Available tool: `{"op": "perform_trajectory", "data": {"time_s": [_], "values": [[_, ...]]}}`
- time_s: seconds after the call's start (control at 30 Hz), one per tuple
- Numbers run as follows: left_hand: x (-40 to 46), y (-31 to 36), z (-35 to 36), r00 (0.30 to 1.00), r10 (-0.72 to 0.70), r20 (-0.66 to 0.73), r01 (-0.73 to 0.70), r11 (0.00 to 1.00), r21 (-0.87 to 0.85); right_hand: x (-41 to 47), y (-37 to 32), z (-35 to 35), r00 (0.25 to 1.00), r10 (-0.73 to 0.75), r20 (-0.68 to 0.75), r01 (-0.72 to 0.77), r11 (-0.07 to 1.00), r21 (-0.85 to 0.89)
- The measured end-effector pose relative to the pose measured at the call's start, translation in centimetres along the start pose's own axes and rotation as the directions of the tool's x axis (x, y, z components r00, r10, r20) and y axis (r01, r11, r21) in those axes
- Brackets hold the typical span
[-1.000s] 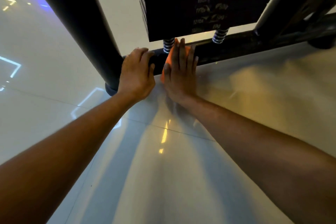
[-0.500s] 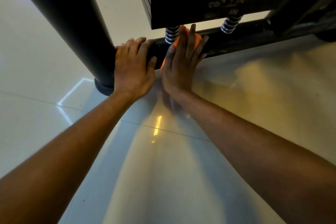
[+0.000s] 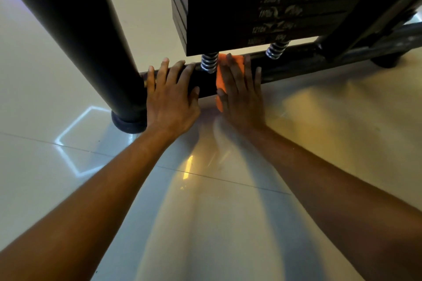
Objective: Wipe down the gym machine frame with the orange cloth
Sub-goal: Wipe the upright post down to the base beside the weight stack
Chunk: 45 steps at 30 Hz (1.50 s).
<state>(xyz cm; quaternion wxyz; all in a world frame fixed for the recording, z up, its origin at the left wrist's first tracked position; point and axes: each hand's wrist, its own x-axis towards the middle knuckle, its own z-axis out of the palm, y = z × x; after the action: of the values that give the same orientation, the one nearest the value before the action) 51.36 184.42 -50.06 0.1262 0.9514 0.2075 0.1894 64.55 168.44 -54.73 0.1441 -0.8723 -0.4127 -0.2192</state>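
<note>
Writing on the weight stack (image 3: 262,2) is faint: pale figures such as "110" and "121" with small units beside them, the rest too blurred to read. Below it, two coil springs (image 3: 209,62) meet the machine's low black frame bar (image 3: 294,61). The right hand (image 3: 242,91) presses the orange cloth (image 3: 221,75) flat against that bar, fingers straight. The left hand (image 3: 170,96) rests on the bar beside the thick upright post (image 3: 75,29), fingers spread and holding nothing, over a glossy tiled floor (image 3: 205,223).
</note>
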Motion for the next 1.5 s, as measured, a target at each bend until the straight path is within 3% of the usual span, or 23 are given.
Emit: {"op": "perform_trajectory", "data": {"time_s": [0.07,0.17,0.27,0.37,0.47,0.6,0.7,0.83,0.9,1.0,1.07,1.2,1.3,1.5], "values": [[0.1,-0.1,0.2,1.000,0.003,0.007,-0.003,1.000,0.004,0.3,2.5,-0.2,0.997,0.078,-0.018,-0.077,0.996,0.039],[0.1,0.2,0.8,1.000,0.011,0.006,-0.012,0.999,0.033,0.7,0.0,-0.1,0.968,0.248,-0.032,-0.240,0.957,0.159],[0.5,1.2,1.1,1.000,0.009,-0.003,-0.009,1.000,0.010,-0.2,-2.4,0.4,0.996,0.092,0.021,-0.094,0.976,0.195],[0.7,2.0,1.5,0.999,-0.027,-0.029,0.027,1.000,-0.011,-0.4,0.4,-0.1,0.995,-0.097,-0.014,0.098,0.993,0.064],[0.7,2.0,1.8,0.998,-0.030,-0.049,0.030,1.000,-0.011,0.0,4.0,-0.5,1.000,0.006,-0.021,-0.006,1.000,0.028],[0.7,1.7,1.9,0.996,-0.031,-0.078,0.028,0.999,-0.034,0.1,2.3,-0.5,0.977,0.210,-0.023,-0.204,0.966,0.157],[0.7,1.9,2.0,0.995,-0.041,-0.093,0.037,0.999,-0.040,0.9,-0.9,-0.1,0.992,0.121,-0.024,-0.115,0.981,0.156],[0.6,1.8,1.8,0.997,-0.022,-0.080,0.022,1.000,-0.007,0.9,2.9,-1.1,0.997,-0.074,0.007,0.073,0.994,0.084],[0.6,1.6,1.7,0.998,-0.007,-0.067,0.008,1.000,0.014,0.7,4.7,-1.6,1.000,0.007,0.019,-0.009,0.991,0.134],[0.5,1.7,1.6,0.998,0.003,-0.060,-0.001,1.000,0.029,0.9,1.8,-1.3,0.983,0.181,0.010,-0.180,0.970,0.166],[0.4,1.8,1.5,0.999,0.000,-0.054,0.002,0.999,0.040,1.0,0.4,-1.1,0.990,0.135,0.048,-0.140,0.979,0.148],[0.4,2.3,1.0,1.000,-0.004,0.002,0.004,0.998,0.060,0.7,4.4,-2.0,0.992,-0.100,0.070,0.095,0.993,0.072],[0.3,2.9,0.3,0.995,-0.034,0.090,0.027,0.997,0.075,0.4,6.1,-2.8,0.986,-0.046,0.163,0.041,0.998,0.039],[-0.4,5.4,-2.6,0.973,-0.065,0.221,0.040,0.993,0.114,-1.3,6.9,-8.3,0.971,0.049,0.233,-0.107,0.963,0.245]]}}
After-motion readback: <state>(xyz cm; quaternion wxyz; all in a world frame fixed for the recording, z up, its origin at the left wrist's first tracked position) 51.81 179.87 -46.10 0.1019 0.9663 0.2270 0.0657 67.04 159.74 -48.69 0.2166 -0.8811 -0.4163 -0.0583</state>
